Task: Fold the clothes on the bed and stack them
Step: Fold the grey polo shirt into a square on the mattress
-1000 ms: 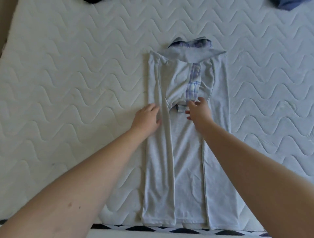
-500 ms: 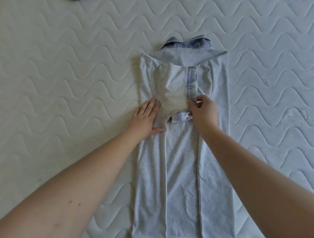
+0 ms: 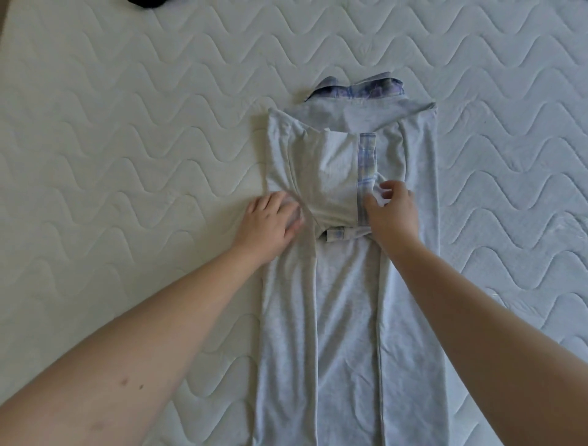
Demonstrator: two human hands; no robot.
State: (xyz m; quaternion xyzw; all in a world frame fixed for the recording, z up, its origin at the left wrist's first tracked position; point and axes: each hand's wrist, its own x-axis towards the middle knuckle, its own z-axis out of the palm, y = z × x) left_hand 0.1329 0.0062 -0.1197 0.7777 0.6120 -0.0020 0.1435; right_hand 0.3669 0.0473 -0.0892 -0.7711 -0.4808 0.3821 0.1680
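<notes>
Nearest: two bare forearms reaching up the bed over the lower length of a grey shirt (image 3: 346, 318), which lies lengthwise on the quilted mattress (image 3: 127, 127), both sides folded to the middle.

Mid: left hand (image 3: 270, 221), fingers bent and pressed on the left fold; half a second ago they lay straighter. Right hand (image 3: 393, 211), pinching cloth beside the plaid-trimmed sleeve (image 3: 366, 172), now bunching it slightly.

Far: plaid-lined collar (image 3: 359, 92); a dark garment (image 3: 146, 3) at the top edge.

Judgement: the sleeve tuck is being tidied; the lengthwise fold and stacking remain.
</notes>
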